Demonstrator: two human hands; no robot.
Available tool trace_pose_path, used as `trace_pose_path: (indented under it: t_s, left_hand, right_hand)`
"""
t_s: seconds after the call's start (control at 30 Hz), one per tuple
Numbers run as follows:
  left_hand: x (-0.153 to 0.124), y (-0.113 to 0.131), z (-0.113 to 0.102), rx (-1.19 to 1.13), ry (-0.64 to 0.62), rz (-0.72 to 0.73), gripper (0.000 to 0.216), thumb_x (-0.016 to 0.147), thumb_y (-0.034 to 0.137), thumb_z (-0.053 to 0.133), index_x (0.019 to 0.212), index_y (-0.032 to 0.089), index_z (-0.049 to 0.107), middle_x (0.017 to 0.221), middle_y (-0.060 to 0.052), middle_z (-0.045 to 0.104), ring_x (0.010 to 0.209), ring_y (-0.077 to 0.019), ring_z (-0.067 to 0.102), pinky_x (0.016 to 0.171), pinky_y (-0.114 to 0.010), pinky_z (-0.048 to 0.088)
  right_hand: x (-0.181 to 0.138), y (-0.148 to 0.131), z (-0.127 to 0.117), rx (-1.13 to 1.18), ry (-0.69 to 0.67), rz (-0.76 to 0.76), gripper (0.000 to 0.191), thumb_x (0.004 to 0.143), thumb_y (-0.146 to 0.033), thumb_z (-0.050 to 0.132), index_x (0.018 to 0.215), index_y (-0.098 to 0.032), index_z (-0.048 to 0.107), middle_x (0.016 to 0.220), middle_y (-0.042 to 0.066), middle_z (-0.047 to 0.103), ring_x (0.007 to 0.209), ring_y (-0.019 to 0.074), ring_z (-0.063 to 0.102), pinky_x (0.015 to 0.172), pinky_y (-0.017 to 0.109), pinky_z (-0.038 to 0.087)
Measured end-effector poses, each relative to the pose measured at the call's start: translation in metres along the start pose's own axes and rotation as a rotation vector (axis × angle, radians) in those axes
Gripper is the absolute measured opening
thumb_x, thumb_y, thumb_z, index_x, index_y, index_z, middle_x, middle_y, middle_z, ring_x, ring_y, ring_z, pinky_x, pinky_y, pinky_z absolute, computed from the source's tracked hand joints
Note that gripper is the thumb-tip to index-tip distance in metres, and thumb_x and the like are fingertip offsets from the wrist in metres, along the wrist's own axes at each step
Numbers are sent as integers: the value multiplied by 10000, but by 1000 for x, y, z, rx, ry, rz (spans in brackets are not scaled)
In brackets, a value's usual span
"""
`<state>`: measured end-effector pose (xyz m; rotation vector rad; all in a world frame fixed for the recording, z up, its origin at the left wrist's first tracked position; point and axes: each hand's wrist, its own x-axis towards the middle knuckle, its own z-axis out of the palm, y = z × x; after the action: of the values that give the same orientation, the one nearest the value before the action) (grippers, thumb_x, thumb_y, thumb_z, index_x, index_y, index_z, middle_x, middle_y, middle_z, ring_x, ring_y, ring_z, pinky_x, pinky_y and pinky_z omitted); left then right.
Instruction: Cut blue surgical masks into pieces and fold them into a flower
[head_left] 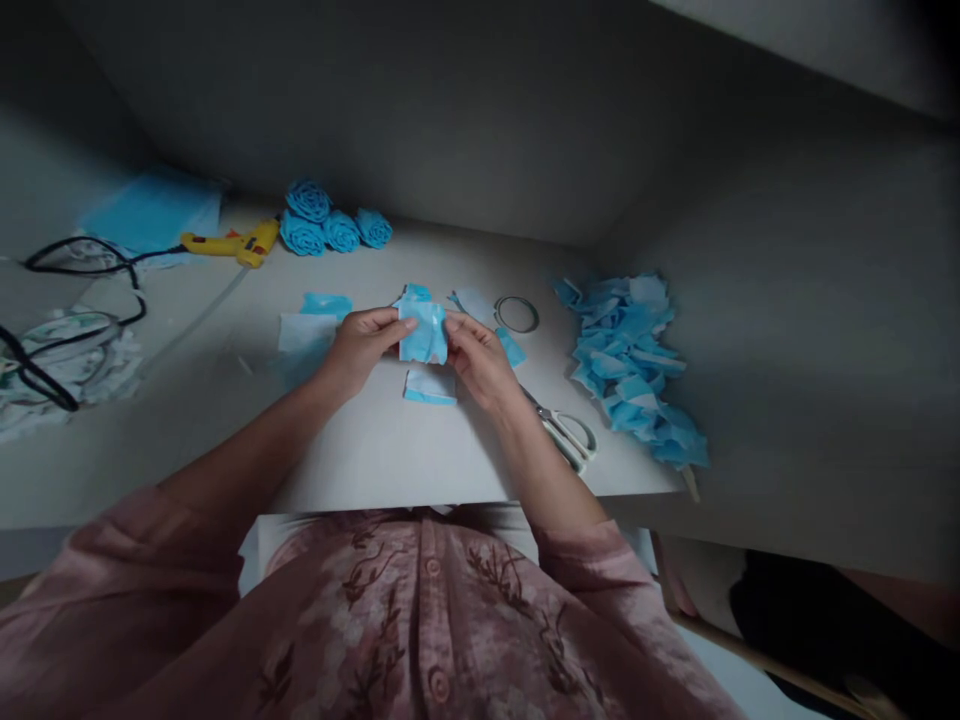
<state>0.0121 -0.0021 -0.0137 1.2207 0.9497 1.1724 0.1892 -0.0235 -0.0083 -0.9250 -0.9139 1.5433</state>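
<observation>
Between my two hands, above the white tabletop, a small square piece of blue fabric point(421, 334) is stretched flat. My left hand point(364, 345) pinches its left edge between thumb and fingers. On the opposite edge, my right hand point(480, 355) has its fingers closed on the same piece. A blue and white piece point(430, 386) lies just below on the table. Another blue piece point(414, 293) shows behind the held one. To the left of my left hand lie a blue piece point(327, 304) and a white piece point(304, 332).
Scissors point(562, 430) lie by my right forearm, partly hidden. A ring-shaped roll point(516, 314) sits behind my right hand. Cut blue pieces point(630, 360) are heaped at the right. Several blue fabric roses point(342, 231), a yellow glue gun point(240, 243) and blue sheets point(154, 210) stand at the back left.
</observation>
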Motion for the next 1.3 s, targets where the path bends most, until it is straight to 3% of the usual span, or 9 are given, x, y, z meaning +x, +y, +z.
trace_pose_path:
  t_s: [0.17,0.33,0.47,0.57,0.77,0.97,1.3]
  left_hand:
    - [-2,4,4,23,-28,-23,389,720,525,855,664,178,688,644,2,624,597,-123,533,591,-281,437]
    - [1,1,3,-30,-57,-69,374,727,516,841,691,179,681,625,2,593,584,-124,534,567,-276,434]
    - [3,3,-1,-3,69,29,296,802,466,778,845,175,745,735,-22,679,631,-114,579,562,-248,425]
    - [0,8,0,54,133,122,306,851,468,741,798,168,745,698,-18,677,609,-102,564,581,-244,435]
    - [-6,5,8,152,37,73,378,783,537,790,883,173,811,851,-61,783,732,-161,658,680,-286,525]
    - [-3,-9,9,-15,-95,-28,370,788,505,811,977,188,832,903,-58,792,764,-166,679,777,-325,555]
    - [-7,1,11,0,-106,-47,297,729,448,841,848,179,798,738,-26,722,675,-157,612,715,-318,497]
  right_hand:
    - [2,3,-1,-4,49,-61,424,620,-555,936,800,-234,728,737,-44,643,679,103,541,695,260,506]
    - [3,4,-2,-55,82,-104,440,642,-589,900,805,-237,693,738,-42,610,688,114,515,700,271,489]
    - [3,2,-4,-76,132,-167,376,702,-559,863,819,-240,705,735,-42,569,680,113,470,676,265,446]
    - [2,0,-2,-134,162,-232,296,759,-508,826,802,-237,714,723,-47,552,676,106,453,693,261,431]
    - [-2,1,3,-262,125,-234,295,768,-514,813,843,-234,759,774,-31,659,742,124,550,750,279,479]
    - [0,7,1,-245,78,-185,379,751,-529,836,1009,-257,779,800,-31,705,678,124,579,709,297,516]
    - [0,11,0,-324,71,-224,268,819,-443,784,1034,-284,773,805,-23,712,713,145,615,724,315,548]
